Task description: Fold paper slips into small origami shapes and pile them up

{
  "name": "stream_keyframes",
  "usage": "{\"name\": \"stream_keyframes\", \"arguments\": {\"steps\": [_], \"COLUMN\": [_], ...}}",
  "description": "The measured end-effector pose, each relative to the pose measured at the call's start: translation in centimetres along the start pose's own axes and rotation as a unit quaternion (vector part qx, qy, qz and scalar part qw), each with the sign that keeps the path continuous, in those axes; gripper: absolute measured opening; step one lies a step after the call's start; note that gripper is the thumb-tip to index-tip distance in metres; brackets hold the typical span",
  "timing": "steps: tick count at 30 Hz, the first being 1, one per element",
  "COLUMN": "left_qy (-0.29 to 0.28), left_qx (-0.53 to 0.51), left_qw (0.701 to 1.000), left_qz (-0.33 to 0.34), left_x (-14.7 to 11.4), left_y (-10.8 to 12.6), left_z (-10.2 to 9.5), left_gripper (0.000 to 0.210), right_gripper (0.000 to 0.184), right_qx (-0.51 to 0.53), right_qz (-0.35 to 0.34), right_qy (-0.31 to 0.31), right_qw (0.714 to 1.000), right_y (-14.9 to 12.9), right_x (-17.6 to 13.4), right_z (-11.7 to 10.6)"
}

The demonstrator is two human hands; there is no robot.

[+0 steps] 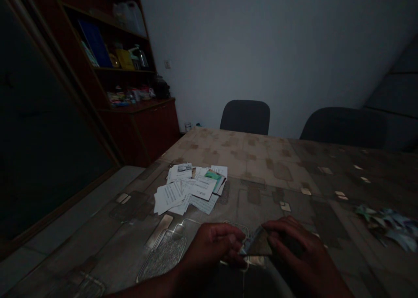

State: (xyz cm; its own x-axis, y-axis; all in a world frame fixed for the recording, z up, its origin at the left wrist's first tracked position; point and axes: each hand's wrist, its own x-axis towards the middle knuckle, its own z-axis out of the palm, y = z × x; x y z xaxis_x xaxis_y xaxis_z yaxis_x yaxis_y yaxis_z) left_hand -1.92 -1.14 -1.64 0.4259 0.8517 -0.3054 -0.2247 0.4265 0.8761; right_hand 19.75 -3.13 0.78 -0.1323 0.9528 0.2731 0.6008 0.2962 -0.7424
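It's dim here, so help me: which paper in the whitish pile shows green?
The green-patched paper on the right side of the pile; the others there look mostly white.

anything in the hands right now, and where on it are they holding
Yes, a small flat piece: the left hand's fingertips hold its left end, the right hand's its right side. Too dim to identify it.
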Motion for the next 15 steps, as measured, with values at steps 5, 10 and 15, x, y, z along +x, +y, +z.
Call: {"name": "stream_keyframes", "arguments": {"steps": [5,10,15], "left_qy": [0.02,0.058,0.071], "left_qx": [0.095,0.15,0.2], "left_qw": [0.995,0.987,0.977], "left_qz": [-0.001,0.011,0.019], "left_x": [-0.51,-0.39,-0.46], "left_y": [0.71,0.75,1.04], "left_z": [0.55,0.83,1.03], "left_gripper": [0.037,0.028,0.025], "right_gripper": [0.017,0.016,0.021], "right_qx": [-0.007,-0.026,-0.072], "right_qz": [0.018,-0.049,-0.133], "right_qy": [-0.02,-0.028,-0.004], "right_qw": [1.0,0.998,0.988], "right_y": [0.69,0.58,-0.03], "right_x": [-0.24,-0.39,-0.31], "right_z": [0.32,0.39,0.15]}}
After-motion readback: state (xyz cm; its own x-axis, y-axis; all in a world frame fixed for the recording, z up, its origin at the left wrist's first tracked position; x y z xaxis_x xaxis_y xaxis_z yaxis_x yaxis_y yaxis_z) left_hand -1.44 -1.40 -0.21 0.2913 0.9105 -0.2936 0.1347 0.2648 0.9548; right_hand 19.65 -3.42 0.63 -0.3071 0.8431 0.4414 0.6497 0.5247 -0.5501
